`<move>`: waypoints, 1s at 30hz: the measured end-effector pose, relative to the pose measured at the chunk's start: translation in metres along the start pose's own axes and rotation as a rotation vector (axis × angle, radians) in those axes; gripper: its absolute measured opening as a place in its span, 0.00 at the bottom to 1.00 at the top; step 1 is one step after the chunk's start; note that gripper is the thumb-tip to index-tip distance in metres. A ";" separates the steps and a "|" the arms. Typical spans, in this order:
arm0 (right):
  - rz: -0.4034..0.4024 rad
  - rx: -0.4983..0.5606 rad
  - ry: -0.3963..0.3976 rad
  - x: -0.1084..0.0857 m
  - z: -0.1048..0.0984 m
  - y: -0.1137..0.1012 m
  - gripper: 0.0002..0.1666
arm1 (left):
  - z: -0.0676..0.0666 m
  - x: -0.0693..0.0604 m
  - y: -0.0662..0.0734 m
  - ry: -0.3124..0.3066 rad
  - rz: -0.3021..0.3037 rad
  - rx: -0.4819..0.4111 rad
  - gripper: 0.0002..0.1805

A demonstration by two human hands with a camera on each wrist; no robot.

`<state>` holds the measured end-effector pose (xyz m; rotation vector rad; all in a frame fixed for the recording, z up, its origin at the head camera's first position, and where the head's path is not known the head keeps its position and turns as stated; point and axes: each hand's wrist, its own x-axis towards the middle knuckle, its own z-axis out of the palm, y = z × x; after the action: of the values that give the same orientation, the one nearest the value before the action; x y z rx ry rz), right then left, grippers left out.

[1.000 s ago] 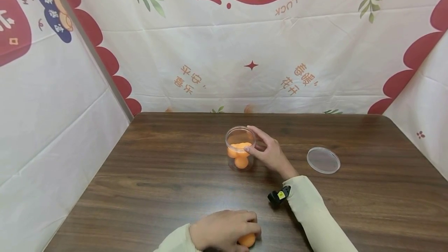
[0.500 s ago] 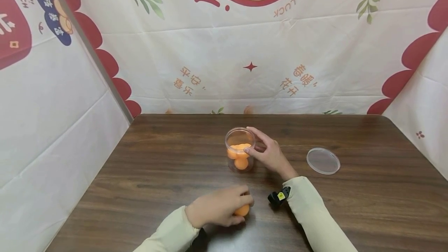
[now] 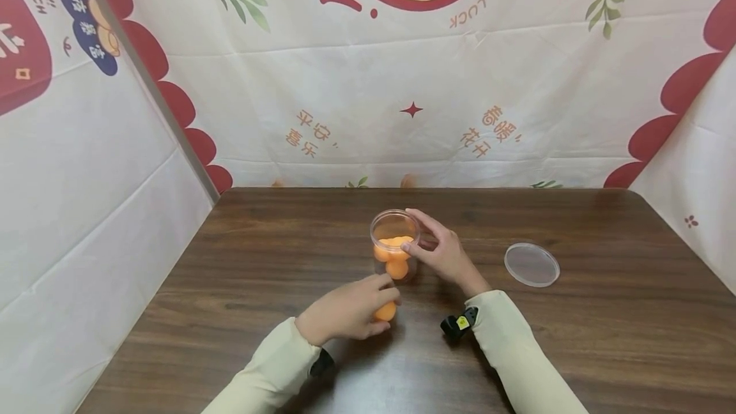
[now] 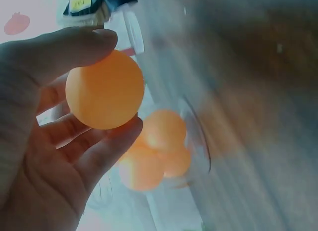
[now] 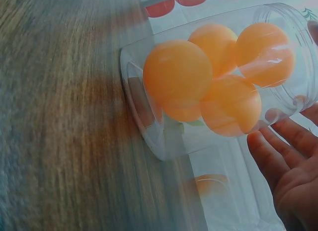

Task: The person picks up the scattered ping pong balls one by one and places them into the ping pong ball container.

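Pinched between the thumb and fingers of my left hand [image 3: 345, 310] is an orange ball [image 4: 105, 89], probably a ping-pong ball. This hand hovers just in front of a clear plastic jar [image 3: 382, 227], which stands upright on the table without its lid. Inside the jar lie several more orange balls [image 5: 177, 74]. My right hand [image 3: 444, 255] grips the jar from the right, thumb at the near side and fingers around the far side by the rim. From the head view, the left hand covers part of the jar's base.
A clear round lid [image 3: 531, 264] lies flat on the brown wooden table [image 3: 259, 260], to the right of the jar. Printed white cloth [image 3: 356, 82] hangs behind the table and along its sides. A black strap device [image 3: 458, 322] sits at the right wrist.
My left hand has carried the orange ball from the near table area forward and slightly left, towards the jar. The right hand and jar have stayed in place.
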<state>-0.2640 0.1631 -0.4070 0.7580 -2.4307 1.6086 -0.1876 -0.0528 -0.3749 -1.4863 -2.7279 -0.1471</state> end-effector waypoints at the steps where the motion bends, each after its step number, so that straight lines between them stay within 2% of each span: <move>1: 0.000 -0.001 0.002 0.000 0.000 0.000 0.37 | -0.001 0.000 -0.002 0.013 -0.003 -0.006 0.17; 5: 0.001 -0.001 0.003 -0.001 0.000 -0.001 0.37 | -0.009 -0.002 -0.011 0.078 -0.008 -0.043 0.18; 10: -0.002 -0.002 0.002 -0.001 0.000 0.001 0.37 | -0.021 -0.002 -0.018 0.125 -0.034 -0.061 0.19; 20: 0.006 0.010 -0.003 -0.002 0.000 0.001 0.37 | -0.039 0.000 -0.022 0.220 -0.004 -0.042 0.16; 26: 0.007 0.010 0.003 -0.002 0.000 0.000 0.37 | -0.054 0.009 -0.030 0.292 -0.008 -0.061 0.16; 30: 0.005 0.009 0.007 -0.001 0.000 0.000 0.37 | -0.060 0.019 -0.036 0.324 -0.008 -0.068 0.16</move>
<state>-0.2631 0.1634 -0.4070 0.7479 -2.4238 1.6227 -0.2293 -0.0627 -0.3168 -1.3305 -2.4918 -0.4438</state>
